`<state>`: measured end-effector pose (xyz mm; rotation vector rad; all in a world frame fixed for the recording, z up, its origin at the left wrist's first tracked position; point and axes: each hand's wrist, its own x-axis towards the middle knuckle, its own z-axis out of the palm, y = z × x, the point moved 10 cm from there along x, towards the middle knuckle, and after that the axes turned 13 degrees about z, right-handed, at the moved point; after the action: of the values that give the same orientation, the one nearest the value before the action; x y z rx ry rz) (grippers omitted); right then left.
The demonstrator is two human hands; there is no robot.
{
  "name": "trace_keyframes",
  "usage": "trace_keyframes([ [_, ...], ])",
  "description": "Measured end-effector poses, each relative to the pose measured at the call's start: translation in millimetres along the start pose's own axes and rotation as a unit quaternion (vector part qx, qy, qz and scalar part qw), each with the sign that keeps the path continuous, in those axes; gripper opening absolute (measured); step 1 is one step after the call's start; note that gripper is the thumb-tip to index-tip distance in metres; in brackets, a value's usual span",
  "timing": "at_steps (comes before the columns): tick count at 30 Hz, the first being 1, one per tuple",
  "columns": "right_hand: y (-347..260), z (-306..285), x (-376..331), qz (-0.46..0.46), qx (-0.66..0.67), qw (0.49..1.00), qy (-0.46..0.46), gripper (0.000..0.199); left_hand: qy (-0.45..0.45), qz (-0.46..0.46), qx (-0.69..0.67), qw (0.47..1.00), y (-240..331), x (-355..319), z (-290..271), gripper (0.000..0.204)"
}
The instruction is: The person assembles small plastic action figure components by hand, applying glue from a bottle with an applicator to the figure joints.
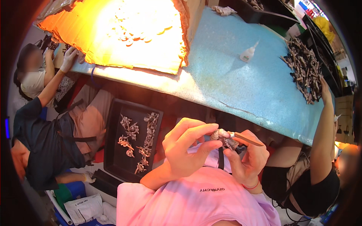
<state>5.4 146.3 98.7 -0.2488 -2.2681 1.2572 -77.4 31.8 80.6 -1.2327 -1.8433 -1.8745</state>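
1. A small figurine, pale at one end and dark at the other (220,134), was held up between both hands, above the pink short-sleeved shirt (188,203)
2. The left hand (184,148) pinched its pale end between thumb and forefinger
3. The right hand (249,156) gripped its dark end, with a flat, tapering brown blade (247,139) lying along the fingers
4. Left of the hands, a black rectangular tray (120,165) held clustered grey-brown figurines (130,128)
5. Beyond, a speckled blue tabletop (226,90) carried a white nozzle-tipped bottle (247,55), a brightly lit cardboard sheet (113,56) and a heap of grey-brown pieces (303,69), a co-worker's bare hand (325,90) beside it
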Motion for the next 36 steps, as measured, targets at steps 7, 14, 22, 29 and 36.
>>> trace_keyframes([
  [7,2,0,-1,0.011,0.005,1.000,-0.006,0.031,-0.018,0.024,0.024,0.999,5,0,5,0.028],
  [14,3,1,0,0.030,0.022,0.999,-0.014,0.030,-0.006,-0.024,-0.023,0.999,-1,0,4,0.022],
  [22,7,3,-3,0.030,0.050,0.998,-0.017,0.029,-0.001,0.055,0.014,0.998,13,0,3,0.025],
  [29,2,3,-7,0.011,0.058,0.998,0.000,0.029,-0.012,0.141,0.096,0.985,31,-5,4,0.031],
  [36,4,1,-6,0.017,0.056,0.998,0.013,0.028,-0.040,0.128,0.086,0.987,30,-2,6,0.022],
])
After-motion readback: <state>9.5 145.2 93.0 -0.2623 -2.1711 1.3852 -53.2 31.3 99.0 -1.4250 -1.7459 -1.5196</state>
